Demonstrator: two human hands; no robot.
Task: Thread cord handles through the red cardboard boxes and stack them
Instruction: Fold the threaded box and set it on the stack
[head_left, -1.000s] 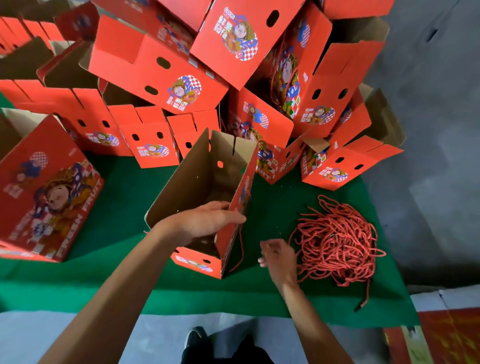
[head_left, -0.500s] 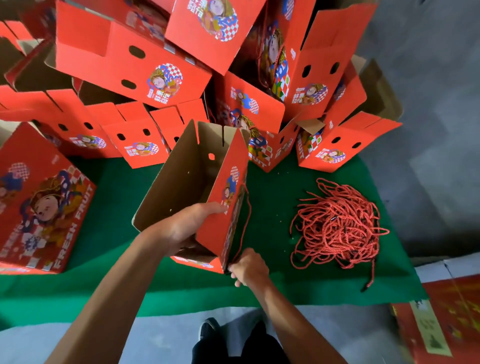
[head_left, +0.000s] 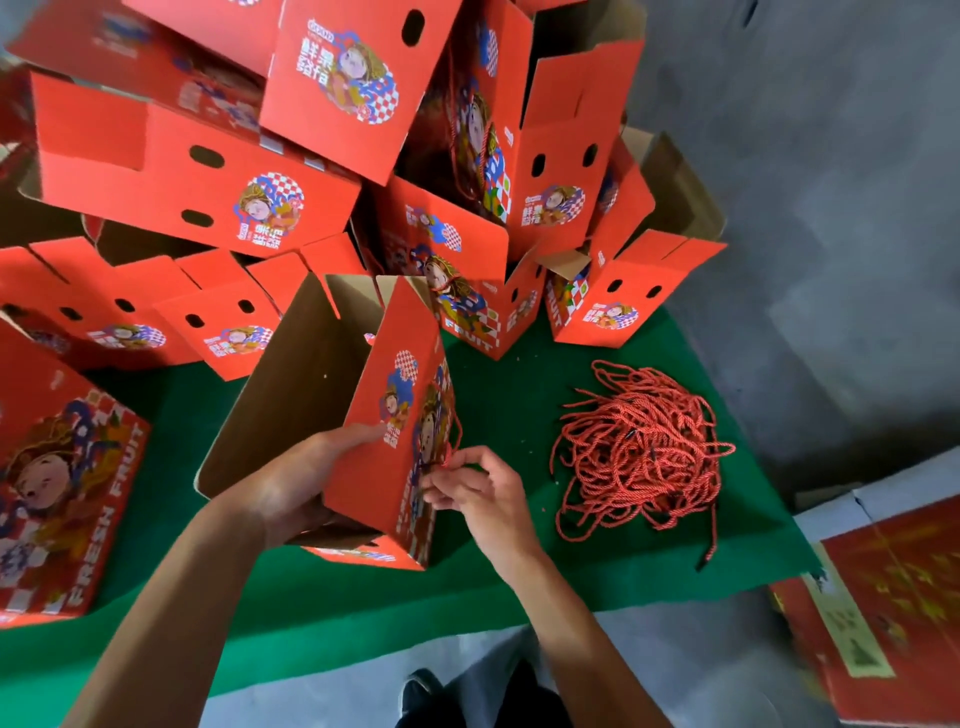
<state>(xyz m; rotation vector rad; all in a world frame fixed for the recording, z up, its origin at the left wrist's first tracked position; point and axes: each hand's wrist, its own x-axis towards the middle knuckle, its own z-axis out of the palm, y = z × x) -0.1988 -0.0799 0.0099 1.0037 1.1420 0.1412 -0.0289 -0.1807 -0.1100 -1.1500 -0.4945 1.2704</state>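
An open red cardboard box (head_left: 371, 415) stands tilted on the green cloth (head_left: 509, 410), its brown inside facing me. My left hand (head_left: 301, 478) grips its near red wall, thumb on the outside and fingers hidden inside the box. A red cord (head_left: 452, 439) runs down the box's right side, and my right hand (head_left: 472, 491) pinches its lower end against that side. A loose heap of red cords (head_left: 641, 452) lies on the cloth to the right of the box.
Several red boxes (head_left: 208, 176) are piled high behind and to the left. One large box (head_left: 57, 488) lies flat at the left edge. Grey floor (head_left: 831, 208) runs along the right, with flat red cartons (head_left: 893, 613) at lower right. My shoe (head_left: 421, 691) shows at the bottom.
The box has tipped further towards me and to the right. My right hand came from beside the cord heap, dipped to the box's bottom corner, then rose to pinch the cord on its side.
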